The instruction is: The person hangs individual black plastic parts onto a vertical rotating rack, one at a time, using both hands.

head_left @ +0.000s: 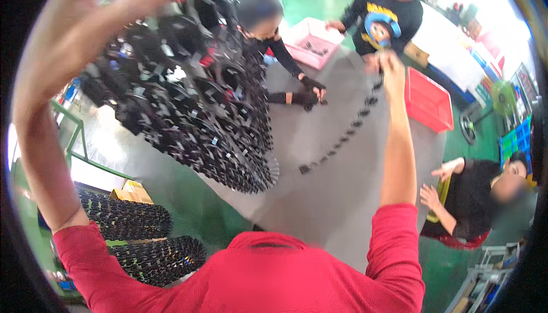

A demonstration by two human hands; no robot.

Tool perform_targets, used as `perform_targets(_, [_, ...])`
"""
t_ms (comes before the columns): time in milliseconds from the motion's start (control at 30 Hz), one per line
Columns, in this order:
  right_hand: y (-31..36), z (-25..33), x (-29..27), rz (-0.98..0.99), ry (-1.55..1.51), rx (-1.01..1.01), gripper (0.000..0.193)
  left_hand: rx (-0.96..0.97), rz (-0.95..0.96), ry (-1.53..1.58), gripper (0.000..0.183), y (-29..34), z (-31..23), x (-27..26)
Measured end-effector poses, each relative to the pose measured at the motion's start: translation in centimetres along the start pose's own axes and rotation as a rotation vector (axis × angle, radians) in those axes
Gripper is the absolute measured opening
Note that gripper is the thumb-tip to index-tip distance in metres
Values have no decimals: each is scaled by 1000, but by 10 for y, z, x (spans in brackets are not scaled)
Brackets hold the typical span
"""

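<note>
Where it hangs, the black strand (357, 123) curves.

Likely a factory workshop: green floor (214, 216), shared worktable (319, 216), red crate (431, 100), seemingly metal racking (495, 251).

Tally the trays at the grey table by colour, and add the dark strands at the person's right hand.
Pink trays: 1
Red trays: 1
Dark strands at the right hand: 1
Total: 3
</note>
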State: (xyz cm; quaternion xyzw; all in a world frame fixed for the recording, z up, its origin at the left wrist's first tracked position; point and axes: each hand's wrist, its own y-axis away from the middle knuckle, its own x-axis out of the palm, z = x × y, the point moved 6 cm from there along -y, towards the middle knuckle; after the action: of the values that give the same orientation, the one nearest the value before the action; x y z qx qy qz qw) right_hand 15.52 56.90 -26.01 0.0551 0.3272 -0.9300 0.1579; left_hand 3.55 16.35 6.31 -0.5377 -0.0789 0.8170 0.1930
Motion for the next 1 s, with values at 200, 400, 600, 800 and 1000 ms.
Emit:
perform_targets(200, [50,-3,17,238,985,37,25,-12,18,40,55,9,-1,-1])
perform_targets(400, [43,258,72,331,-398,-223,22,-157,-17,529,53,27,16,4])
perform_targets(600, [61,378,92,323,-619,-380,19,38,-109,347,41,25,6,-3])
perform_targets(800, [59,363,124,526,-970,-160,19,69,-165,367,38,27,6,-4])
perform_targets(1000, [54,358,157,775,-1637,-158,23,70,-159,328,41,25,8,-3])
